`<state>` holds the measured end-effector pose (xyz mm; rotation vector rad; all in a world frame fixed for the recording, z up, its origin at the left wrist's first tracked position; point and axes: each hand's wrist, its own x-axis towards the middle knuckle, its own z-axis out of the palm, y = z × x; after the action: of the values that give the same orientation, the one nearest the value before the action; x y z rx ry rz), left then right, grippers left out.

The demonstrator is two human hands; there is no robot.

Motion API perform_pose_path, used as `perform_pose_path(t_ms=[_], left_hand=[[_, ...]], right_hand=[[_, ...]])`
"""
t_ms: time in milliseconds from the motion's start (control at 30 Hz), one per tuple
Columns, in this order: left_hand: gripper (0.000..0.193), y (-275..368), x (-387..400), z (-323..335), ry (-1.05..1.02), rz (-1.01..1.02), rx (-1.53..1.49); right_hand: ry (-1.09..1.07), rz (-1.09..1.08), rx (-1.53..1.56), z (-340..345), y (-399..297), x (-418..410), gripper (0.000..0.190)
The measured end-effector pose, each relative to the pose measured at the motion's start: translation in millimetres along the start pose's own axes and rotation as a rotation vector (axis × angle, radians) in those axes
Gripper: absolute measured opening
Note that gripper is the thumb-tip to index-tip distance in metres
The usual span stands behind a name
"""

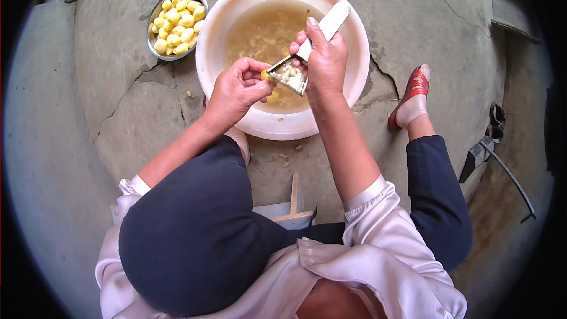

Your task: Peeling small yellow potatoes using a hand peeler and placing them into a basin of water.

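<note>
My left hand [234,91] pinches a small yellow potato [266,74] between thumb and fingers. My right hand [327,64] grips a peeler [335,18] with a flat white handle, its thumb along the handle. The peeler's angular metal head reaches to the potato and seems to touch it; pale scraps sit inside the frame. Both hands are over a large whitish plastic basin [283,130] of murky brown water [261,22]. Pale peelings float in the water, and a yellow piece [272,96] shows just below my left fingers.
A metal bowl [168,57] heaped with peeled yellow potatoes [179,22] stands left of the basin. The concrete floor [133,97] is cracked, with small scraps near the basin. A low wood-edged object [283,212] lies between my legs. A dark metal tool [476,155] lies at the right.
</note>
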<state>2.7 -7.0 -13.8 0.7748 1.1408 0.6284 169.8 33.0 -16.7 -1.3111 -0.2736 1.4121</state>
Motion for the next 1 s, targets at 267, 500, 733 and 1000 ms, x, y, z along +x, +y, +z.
perform_pose_path(t_ms=[267,500,733,1000], left_hand=[[0.026,0.2,1.9,3.7,0.047,0.027,0.106],[0.031,-5.9,-1.1,8.2,0.030,0.147,0.069],[0.035,-5.3,-0.2,6.3,0.067,0.236,0.246],[0.035,6.9,-4.9,8.6,0.008,0.151,0.001]], right_hand=[[0.138,-0.212,-0.005,-15.3,1.0,10.9,0.022],[0.030,0.009,-0.075,-3.2,10.4,3.3,0.019],[0.063,-0.059,0.027,-5.1,1.6,6.8,0.024],[0.188,-0.110,-0.092,-29.2,9.4,28.1,0.022]])
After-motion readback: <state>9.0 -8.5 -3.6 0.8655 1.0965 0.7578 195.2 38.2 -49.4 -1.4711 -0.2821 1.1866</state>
